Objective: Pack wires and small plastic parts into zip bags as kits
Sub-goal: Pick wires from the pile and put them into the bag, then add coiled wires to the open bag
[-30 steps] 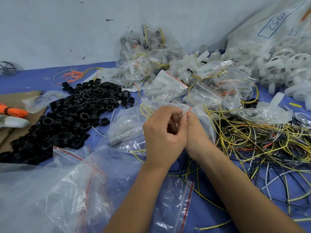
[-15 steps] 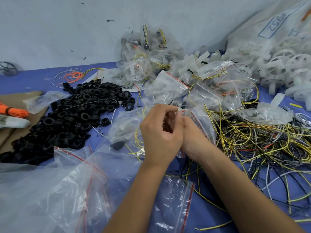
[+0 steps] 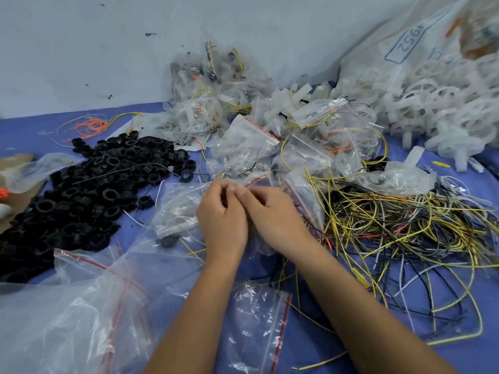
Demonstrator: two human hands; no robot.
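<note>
My left hand [image 3: 222, 220] and my right hand [image 3: 272, 214] meet at the middle of the blue table, fingertips pinching the red-striped top edge of a small clear zip bag [image 3: 256, 180]. The bag's body hangs hidden under my palms. A pile of black plastic rings [image 3: 81, 190] lies to the left. A tangle of yellow, black and white wires [image 3: 399, 233] spreads to the right. Filled zip bags [image 3: 243, 141] are heaped behind my hands.
Empty zip bags [image 3: 89, 306] lie near the front left, and another [image 3: 259, 327] between my forearms. A large sack of white plastic wheels [image 3: 432, 98] fills the back right. Orange wires [image 3: 89, 125] lie at the back left. Cardboard [image 3: 16, 160] sits at the left edge.
Both hands have slid a little away from me and spread slightly, fingertips running along the bag's red zip strip. The view has shifted slightly.
</note>
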